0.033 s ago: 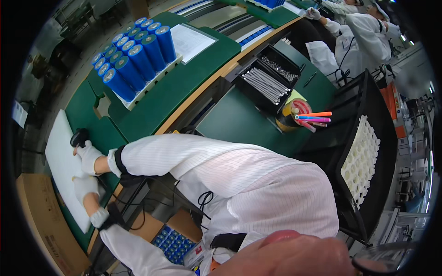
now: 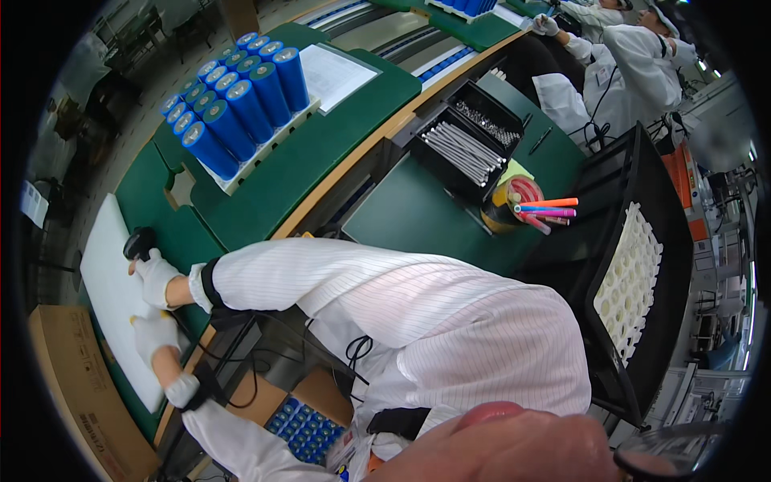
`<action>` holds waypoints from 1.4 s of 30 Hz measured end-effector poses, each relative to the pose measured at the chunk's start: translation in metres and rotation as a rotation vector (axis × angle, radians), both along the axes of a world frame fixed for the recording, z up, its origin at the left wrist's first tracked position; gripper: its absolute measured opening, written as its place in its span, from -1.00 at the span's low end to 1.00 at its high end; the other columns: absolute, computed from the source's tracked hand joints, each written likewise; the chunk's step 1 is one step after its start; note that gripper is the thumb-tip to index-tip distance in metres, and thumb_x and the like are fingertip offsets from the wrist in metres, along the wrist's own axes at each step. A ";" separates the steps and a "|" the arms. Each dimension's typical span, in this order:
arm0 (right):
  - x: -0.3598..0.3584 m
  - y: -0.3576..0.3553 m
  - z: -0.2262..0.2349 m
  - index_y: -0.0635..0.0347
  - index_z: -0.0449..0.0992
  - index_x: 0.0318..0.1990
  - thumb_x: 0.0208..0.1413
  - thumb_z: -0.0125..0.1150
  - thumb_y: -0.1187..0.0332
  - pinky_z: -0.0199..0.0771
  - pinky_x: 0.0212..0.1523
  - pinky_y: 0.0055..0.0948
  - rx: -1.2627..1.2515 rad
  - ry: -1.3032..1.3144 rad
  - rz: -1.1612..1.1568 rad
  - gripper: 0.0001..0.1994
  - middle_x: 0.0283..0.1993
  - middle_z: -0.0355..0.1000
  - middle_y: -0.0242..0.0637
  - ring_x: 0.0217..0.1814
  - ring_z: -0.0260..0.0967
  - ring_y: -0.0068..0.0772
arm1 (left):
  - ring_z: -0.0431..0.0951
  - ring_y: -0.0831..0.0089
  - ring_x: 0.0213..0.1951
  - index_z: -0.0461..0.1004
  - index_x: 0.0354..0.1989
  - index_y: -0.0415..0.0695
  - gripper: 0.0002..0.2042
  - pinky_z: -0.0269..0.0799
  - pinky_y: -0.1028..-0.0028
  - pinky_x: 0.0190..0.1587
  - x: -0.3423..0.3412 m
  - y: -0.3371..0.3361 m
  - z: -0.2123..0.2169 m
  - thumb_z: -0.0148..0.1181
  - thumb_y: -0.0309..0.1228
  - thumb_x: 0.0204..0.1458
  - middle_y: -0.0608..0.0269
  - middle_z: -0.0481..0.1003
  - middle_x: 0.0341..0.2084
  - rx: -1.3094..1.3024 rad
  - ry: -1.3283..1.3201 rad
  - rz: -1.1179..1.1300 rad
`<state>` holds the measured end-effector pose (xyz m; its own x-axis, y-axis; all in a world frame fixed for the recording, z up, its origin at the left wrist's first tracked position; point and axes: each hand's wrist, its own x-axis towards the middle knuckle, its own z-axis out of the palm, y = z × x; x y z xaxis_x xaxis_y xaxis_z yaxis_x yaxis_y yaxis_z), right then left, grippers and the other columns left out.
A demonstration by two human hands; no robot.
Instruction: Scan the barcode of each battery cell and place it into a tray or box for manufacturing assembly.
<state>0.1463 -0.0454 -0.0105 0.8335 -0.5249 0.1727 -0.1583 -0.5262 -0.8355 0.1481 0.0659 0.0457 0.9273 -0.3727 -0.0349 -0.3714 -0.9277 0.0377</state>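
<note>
My right hand [image 2: 161, 277], in a white glove with bare fingertips, is closed around a rounded black device [image 2: 140, 243] over a white board [image 2: 120, 281]. Part of the device is hidden by the fingers. Just below it, my left hand [image 2: 154, 337], also gloved, rests on the same board with its fingers curled together; whatever may be in them is hidden. A dark cable runs from near the hands toward my body. The board lies along the left end of a green work surface [image 2: 337, 136].
Farther off, blue cylindrical cells [image 2: 233, 108] stand upright in a pale holder beside a paper sheet [image 2: 333, 76]. Nearer stand a black bin of metal rods [image 2: 464, 151], a pot of markers [image 2: 504, 207] and a black crate [image 2: 594, 353]. Cardboard boxes [image 2: 84, 386] flank my left arm. Co-workers sit at the far right.
My left hand has shifted slightly down and to the right on the white board. The right hand keeps its hold on the black device. The whole view has moved a little.
</note>
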 end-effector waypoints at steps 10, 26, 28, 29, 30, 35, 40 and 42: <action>0.021 0.032 -0.001 0.02 0.39 0.13 -0.04 0.26 0.35 0.37 0.16 -0.24 0.159 -0.085 0.020 -0.51 0.11 0.25 0.25 0.11 0.28 0.21 | 0.52 -0.15 -0.03 0.38 0.13 -0.24 -0.44 0.44 0.08 0.02 0.075 0.021 -0.049 0.26 -0.24 -0.07 -0.20 0.54 -0.10 -0.089 -0.102 -0.124; 0.026 0.051 -0.001 -0.08 0.42 0.15 -0.09 0.10 0.49 0.36 0.20 -0.19 0.148 -0.101 -0.094 -0.46 0.18 0.22 0.15 0.13 0.32 0.24 | 0.07 -0.06 0.40 0.18 0.40 0.24 -0.38 -0.09 -0.46 0.24 0.038 0.069 -0.003 0.11 -0.18 0.10 0.38 0.05 0.42 -0.026 0.003 0.314; 0.025 0.052 0.002 -0.09 0.42 0.16 -0.09 0.10 0.49 0.37 0.20 -0.20 0.167 -0.084 -0.087 -0.46 0.20 0.22 0.15 0.13 0.32 0.24 | 0.09 -0.05 0.39 0.21 0.38 0.23 -0.41 -0.09 -0.45 0.24 0.046 0.074 -0.006 0.11 -0.20 0.11 0.39 0.07 0.41 0.022 -0.011 0.333; 0.023 0.051 0.002 -0.09 0.41 0.16 -0.09 0.10 0.49 0.37 0.20 -0.20 0.175 -0.088 -0.082 -0.45 0.20 0.22 0.15 0.14 0.32 0.24 | 0.09 -0.05 0.39 0.21 0.38 0.23 -0.41 -0.09 -0.45 0.24 0.051 0.077 -0.008 0.11 -0.20 0.11 0.39 0.07 0.41 0.009 -0.025 0.337; 0.024 0.052 0.002 -0.09 0.41 0.16 -0.09 0.10 0.49 0.37 0.20 -0.20 0.161 -0.133 -0.067 -0.45 0.20 0.22 0.15 0.14 0.32 0.24 | 0.10 -0.05 0.38 0.23 0.36 0.22 -0.42 -0.09 -0.45 0.24 0.057 0.080 -0.012 0.11 -0.21 0.11 0.38 0.10 0.39 -0.002 -0.015 0.343; 0.026 0.050 -0.002 -0.07 0.39 0.18 -0.06 0.06 0.56 0.37 0.19 -0.20 0.198 -0.104 -0.062 -0.44 0.20 0.17 0.17 0.11 0.30 0.27 | 0.13 -0.06 0.36 0.26 0.33 0.22 -0.46 -0.10 -0.47 0.24 0.090 0.100 -0.030 0.09 -0.20 0.12 0.33 0.20 0.32 -0.032 -0.029 0.358; 0.026 0.047 0.007 -0.11 0.36 0.22 -0.06 0.08 0.50 0.32 0.25 -0.15 0.148 -0.080 -0.056 -0.41 0.20 0.18 0.19 0.17 0.28 0.27 | 0.12 -0.11 0.34 0.27 0.33 0.29 -0.50 -0.10 -0.53 0.19 0.115 0.121 -0.026 0.03 -0.17 0.17 0.32 0.17 0.34 -0.066 -0.117 0.470; 0.025 0.047 0.009 -0.11 0.38 0.22 -0.08 0.06 0.48 0.30 0.25 -0.17 0.179 -0.060 -0.054 -0.41 0.18 0.22 0.15 0.20 0.26 0.24 | 0.13 -0.10 0.34 0.28 0.32 0.23 -0.52 -0.06 -0.53 0.17 0.135 0.133 -0.027 0.03 -0.18 0.17 0.29 0.19 0.32 -0.022 -0.029 0.442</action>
